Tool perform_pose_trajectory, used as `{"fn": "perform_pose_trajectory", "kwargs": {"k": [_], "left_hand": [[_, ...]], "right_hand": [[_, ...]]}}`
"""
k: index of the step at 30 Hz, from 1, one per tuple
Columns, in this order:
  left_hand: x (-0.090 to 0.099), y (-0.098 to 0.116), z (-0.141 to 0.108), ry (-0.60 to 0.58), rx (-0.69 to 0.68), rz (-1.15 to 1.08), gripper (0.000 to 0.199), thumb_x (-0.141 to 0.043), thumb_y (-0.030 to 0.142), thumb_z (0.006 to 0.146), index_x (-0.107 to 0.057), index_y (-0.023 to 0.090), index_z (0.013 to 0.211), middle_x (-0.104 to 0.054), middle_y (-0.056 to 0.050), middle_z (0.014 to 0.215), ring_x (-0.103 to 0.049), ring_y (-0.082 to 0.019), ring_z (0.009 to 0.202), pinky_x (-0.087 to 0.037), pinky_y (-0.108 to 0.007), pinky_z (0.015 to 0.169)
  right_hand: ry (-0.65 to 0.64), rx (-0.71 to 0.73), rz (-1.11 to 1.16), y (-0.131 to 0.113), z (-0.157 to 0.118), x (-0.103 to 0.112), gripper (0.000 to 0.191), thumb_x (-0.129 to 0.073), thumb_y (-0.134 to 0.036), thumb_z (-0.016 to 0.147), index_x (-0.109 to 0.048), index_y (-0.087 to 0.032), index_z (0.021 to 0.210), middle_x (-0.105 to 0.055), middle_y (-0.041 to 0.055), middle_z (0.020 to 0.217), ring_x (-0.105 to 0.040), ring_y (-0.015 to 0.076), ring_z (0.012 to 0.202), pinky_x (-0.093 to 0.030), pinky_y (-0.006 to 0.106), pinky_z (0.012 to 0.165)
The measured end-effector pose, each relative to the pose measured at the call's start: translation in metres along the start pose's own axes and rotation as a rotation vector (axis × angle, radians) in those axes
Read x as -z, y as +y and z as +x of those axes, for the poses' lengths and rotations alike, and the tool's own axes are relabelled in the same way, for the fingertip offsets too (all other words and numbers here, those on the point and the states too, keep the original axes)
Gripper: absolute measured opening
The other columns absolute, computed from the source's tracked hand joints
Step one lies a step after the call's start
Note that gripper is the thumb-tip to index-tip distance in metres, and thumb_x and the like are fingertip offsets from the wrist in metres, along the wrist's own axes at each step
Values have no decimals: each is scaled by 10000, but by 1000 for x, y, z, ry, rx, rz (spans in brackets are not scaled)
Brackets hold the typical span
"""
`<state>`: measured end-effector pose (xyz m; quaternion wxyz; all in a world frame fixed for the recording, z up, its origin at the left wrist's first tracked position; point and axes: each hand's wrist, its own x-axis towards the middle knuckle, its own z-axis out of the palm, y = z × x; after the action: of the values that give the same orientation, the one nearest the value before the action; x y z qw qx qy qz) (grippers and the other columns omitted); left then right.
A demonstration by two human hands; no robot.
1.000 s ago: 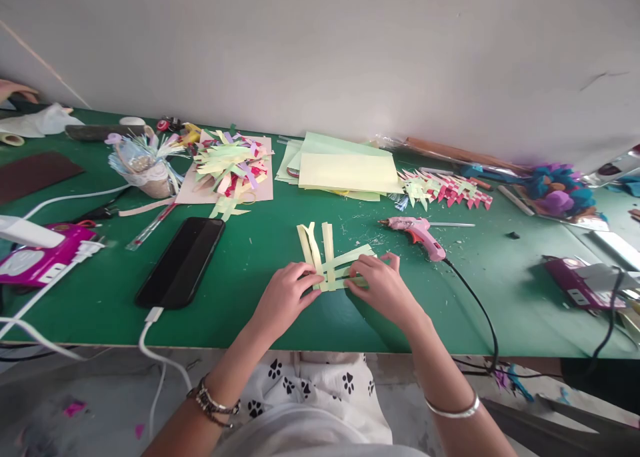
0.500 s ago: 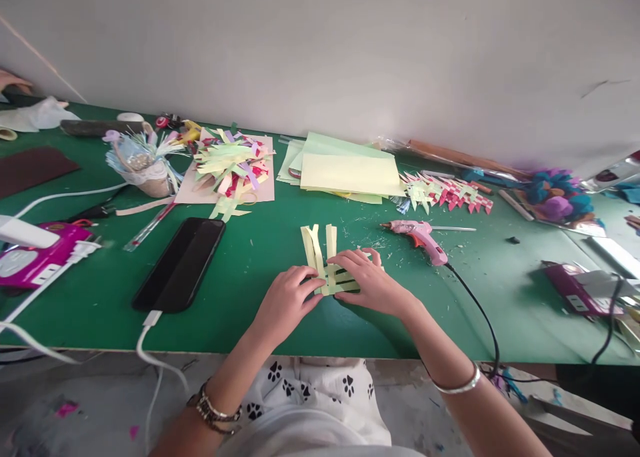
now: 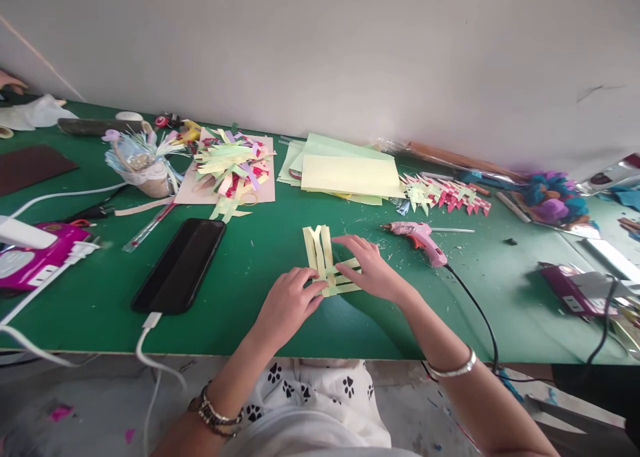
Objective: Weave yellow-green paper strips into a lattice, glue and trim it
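Note:
Pale yellow-green paper strips (image 3: 320,250) lie crossed on the green table near its front edge. Some point away toward the wall, others run to the right. My left hand (image 3: 293,300) presses their lower left corner, thumb and forefinger close together on the paper. Over the strips' right side, my right hand (image 3: 373,267) has its fingers spread, the thumb touching the woven part and the forefinger lifted clear. A pink glue gun (image 3: 420,237) lies to the right of my right hand.
A black phone (image 3: 180,265) with a white cable lies at left. Behind are a heap of cut strips (image 3: 233,164), stacked paper sheets (image 3: 350,174) and a woven red-and-green piece (image 3: 447,194). Magenta power strips (image 3: 43,254) stand at far left and right.
My right hand has opened and risen slightly off the strips. The rightmost upright strip has shifted left, beside the other upright ones. My left hand has stayed nearly still.

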<state>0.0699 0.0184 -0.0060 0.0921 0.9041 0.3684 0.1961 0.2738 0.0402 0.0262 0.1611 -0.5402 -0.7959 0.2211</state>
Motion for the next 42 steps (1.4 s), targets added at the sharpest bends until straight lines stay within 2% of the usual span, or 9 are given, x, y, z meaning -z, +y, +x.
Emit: {"fn": "perform_pose_trajectory", "kwargs": {"k": [6, 10, 14, 19, 25, 30, 36, 39, 42], "left_hand": [[0, -1, -1, 10, -8, 10, 190, -439, 184, 885, -610, 197, 968, -574, -66, 980, -548, -207, 884, -476, -343, 675], [1, 0, 0, 19, -9, 4, 190, -443, 174, 881, -615, 196, 958, -574, -68, 977, -545, -208, 886, -473, -341, 672], [1, 0, 0, 3, 0, 2, 166, -476, 157, 863, -611, 193, 953, -570, -61, 979, -543, -209, 892, -470, -340, 677], [-1, 0, 0, -5, 2, 4, 158, -485, 160, 859, -601, 200, 958, -566, -52, 984, -542, -206, 894, -468, -338, 683], [0, 0, 0, 14, -8, 15, 156, -473, 159, 863, -593, 196, 954, -567, -54, 972, -546, -202, 873, -464, -329, 668], [2, 2, 1, 15, -16, 42, 164, -455, 162, 870, -591, 197, 955, -562, -59, 968, -544, -200, 862, -457, -321, 659], [5, 4, 1, -22, -46, 131, 327, -455, 83, 849, -581, 274, 1083, -548, -51, 959, -530, -187, 832, -436, -292, 634], [4, 3, 1, -48, -61, 164, 366, -484, 50, 818, -597, 284, 1076, -547, -54, 977, -525, -197, 846, -434, -298, 637], [3, 2, 0, -49, -68, 163, 364, -479, 57, 824, -596, 281, 1086, -545, -59, 992, -523, -203, 866, -436, -305, 647]], "right_hand": [[20, -44, -45, 3, 40, -15, 576, -560, -299, 764, -341, -192, 1286, -523, 109, 1137, -468, 254, 1071, -377, 419, 875], [67, -77, 111, 6, 51, -28, 492, -514, -164, 731, -401, -197, 1209, -553, 40, 925, -534, 164, 805, -419, 345, 765], [153, -118, 379, 13, 54, -33, 379, -495, -195, 725, -452, -199, 1101, -544, -12, 787, -504, 114, 649, -426, 278, 662], [291, -149, 430, 15, 57, -30, 234, -495, -202, 696, -515, -205, 929, -573, -11, 736, -520, 123, 660, -411, 289, 680], [296, -111, 496, 15, 60, -29, 140, -450, -229, 693, -463, -202, 830, -528, -11, 717, -483, 115, 617, -414, 262, 606], [304, -109, 433, 17, 57, -31, 108, -428, -211, 694, -437, -210, 801, -490, -23, 686, -457, 110, 584, -394, 246, 560], [291, -80, 307, 14, 55, -35, 126, -420, -168, 702, -441, -215, 817, -491, -18, 685, -458, 124, 596, -394, 250, 567], [310, -70, 246, 16, 55, -37, 176, -432, -170, 710, -447, -203, 882, -517, 25, 788, -481, 151, 675, -415, 281, 623], [328, -55, 198, 21, 55, -36, 281, -462, -176, 715, -452, -184, 996, -535, 89, 976, -487, 207, 899, -412, 345, 776]]}}
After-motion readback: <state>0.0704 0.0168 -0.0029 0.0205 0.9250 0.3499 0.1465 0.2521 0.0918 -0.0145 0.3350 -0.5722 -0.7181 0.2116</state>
